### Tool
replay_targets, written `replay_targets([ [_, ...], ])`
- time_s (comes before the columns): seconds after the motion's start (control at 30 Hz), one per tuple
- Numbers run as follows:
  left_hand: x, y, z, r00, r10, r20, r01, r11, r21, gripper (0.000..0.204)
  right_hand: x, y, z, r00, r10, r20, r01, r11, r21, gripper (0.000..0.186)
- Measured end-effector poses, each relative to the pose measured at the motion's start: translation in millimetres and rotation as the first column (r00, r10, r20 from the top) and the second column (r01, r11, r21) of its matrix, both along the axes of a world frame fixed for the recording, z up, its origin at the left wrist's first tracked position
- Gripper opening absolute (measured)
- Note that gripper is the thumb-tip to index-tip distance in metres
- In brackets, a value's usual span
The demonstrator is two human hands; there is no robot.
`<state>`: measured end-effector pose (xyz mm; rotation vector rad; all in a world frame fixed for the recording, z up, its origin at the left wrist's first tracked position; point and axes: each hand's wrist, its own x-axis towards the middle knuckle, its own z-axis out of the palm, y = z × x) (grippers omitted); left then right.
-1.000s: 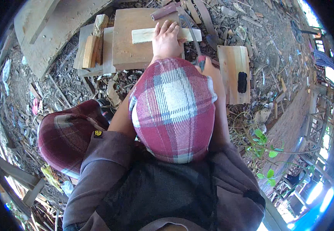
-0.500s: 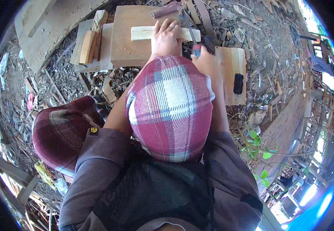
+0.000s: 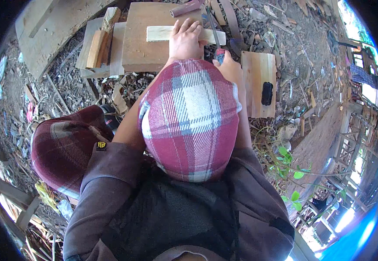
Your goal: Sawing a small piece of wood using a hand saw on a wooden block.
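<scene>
Fingers spread, my left hand (image 3: 184, 42) lies flat on a pale wooden strip (image 3: 159, 33), pressing it onto a thick brown wooden block (image 3: 143, 54). My right hand (image 3: 229, 66) is closed around the red and grey handle of a handsaw (image 3: 215, 34). Its long, narrow dark blade points away from me and crosses the strip near the right end. The blade is seen nearly edge-on, so its teeth and any cut cannot be made out. My plaid-covered knee rises between my forearms and hides part of both.
Wood offcuts (image 3: 97, 48) lie left of the block, and a large flat board (image 3: 49, 37) beyond them. At right, a pale board (image 3: 253, 87) carries a black oblong object (image 3: 267, 93). Scraps litter the ground; a leafy plant (image 3: 287, 158) grows at lower right.
The whole view has shifted slightly, with the scene a little higher and further left. Both hands keep their holds, and the saw stays across the strip with hardly any visible movement.
</scene>
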<state>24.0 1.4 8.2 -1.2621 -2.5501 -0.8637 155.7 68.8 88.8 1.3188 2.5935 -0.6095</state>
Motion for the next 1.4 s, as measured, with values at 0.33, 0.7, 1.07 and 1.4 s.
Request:
replay_targets([
  [0.33, -3, 2, -4, 0.999, 0.017, -0.038, -0.018, 1.0, -0.019, 0.05, 59, -33, 32, 0.992, -0.115, -0.047, 0.103, 0.975, -0.199, 0.04],
  [0.7, -1, 0, -6, 1.0, 0.021, 0.015, -0.021, 1.0, -0.001, 0.049, 58, -30, 18, 0.998, -0.06, 0.036, 0.065, 0.982, -0.177, 0.045],
  [1.07, -1, 4, 0, 1.0, -0.007, -0.023, 0.005, 0.999, -0.052, 0.053, 6, 5, -34, 0.995, -0.088, -0.057, 0.089, 0.996, 0.029, 0.043],
  [1.4, -1, 0, 2, 1.0, -0.031, 0.003, 0.031, 0.997, -0.064, 0.049, 76, -40, 26, 0.992, -0.115, 0.044, 0.121, 0.979, -0.163, 0.045],
])
